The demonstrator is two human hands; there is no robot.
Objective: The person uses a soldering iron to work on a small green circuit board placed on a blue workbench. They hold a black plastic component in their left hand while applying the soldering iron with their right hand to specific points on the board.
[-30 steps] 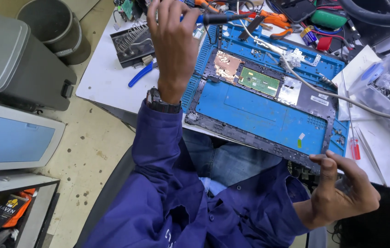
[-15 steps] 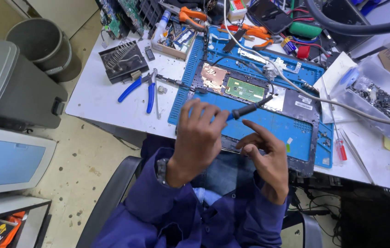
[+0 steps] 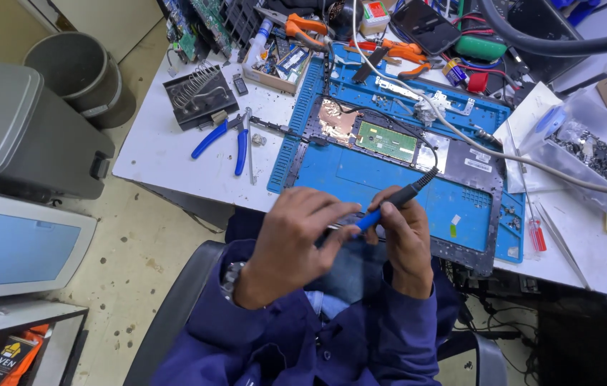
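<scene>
From the head camera, you are holding both hands together just in front of your chest, at the near edge of the white surface (image 3: 167,154): your right hand (image 3: 405,239) is gripping a soldering iron (image 3: 389,205) with a blue and black handle, and your left hand (image 3: 296,232) is pinching its metal tip end. Just beyond them, an opened laptop base (image 3: 418,179) is lying on a blue mat (image 3: 296,143), with blue-handled pliers (image 3: 224,139) resting to its left.

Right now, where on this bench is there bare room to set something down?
Bare white table lies left of the blue-handled pliers, below the black heat sink. The blue mat's near part, before the green board, is open. The back edge is crowded with tools.
</scene>
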